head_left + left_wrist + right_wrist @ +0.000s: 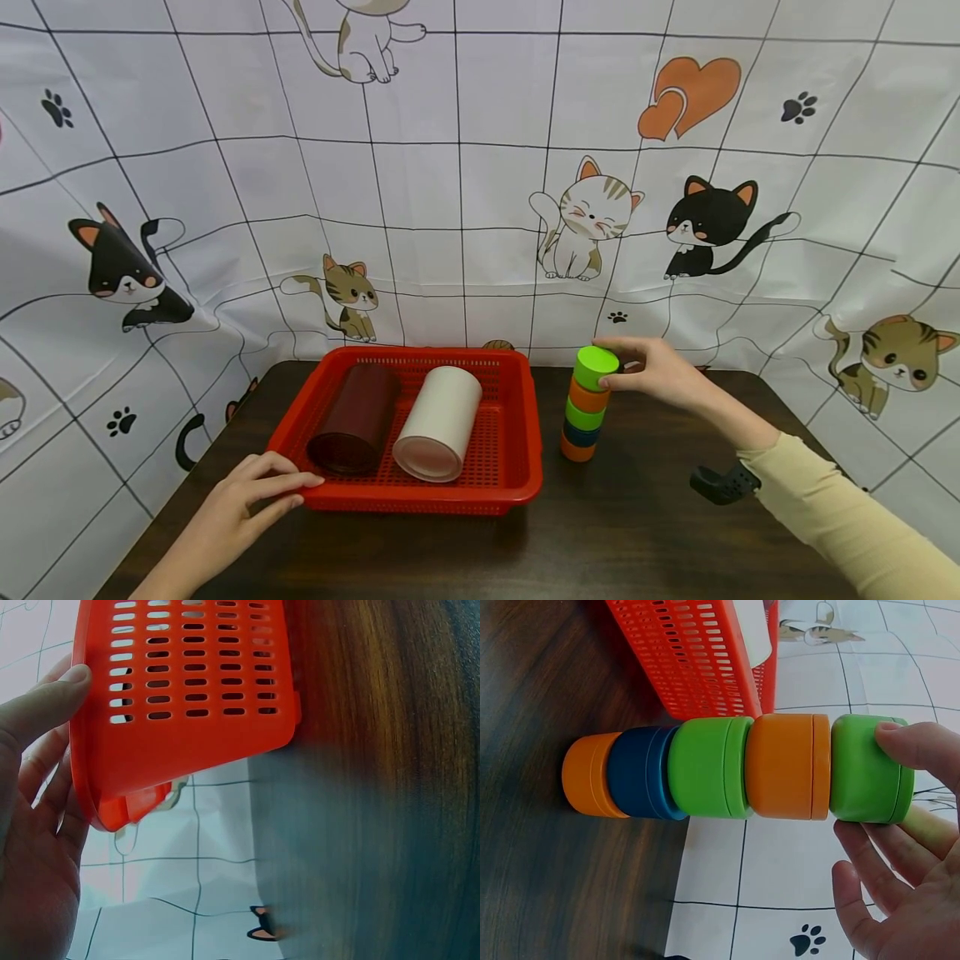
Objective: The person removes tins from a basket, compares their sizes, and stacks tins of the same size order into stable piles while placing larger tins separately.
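- Nearest, the left hand (243, 504) pinches the front-left rim of the red basket (420, 497).
- Within it, a maroon cylinder (360, 412) and a white cylinder (444, 417) lie side by side.
- Just right, the stack of five containers (584, 417) stands on the dark table (637, 525): probably light, stiff, slightly slippery, easily toppled.
- Atop it, the right hand (651, 372) grips the top green container (589, 373) between thumb and fingers; its sides seem the best hold.
- Behind hangs a cat-print sheet (495, 183).

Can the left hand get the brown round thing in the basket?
Probably yes: the left hand pinches the rim of the red basket, close by the brown cylinder, which lies uncovered; it likely just needs to let go.
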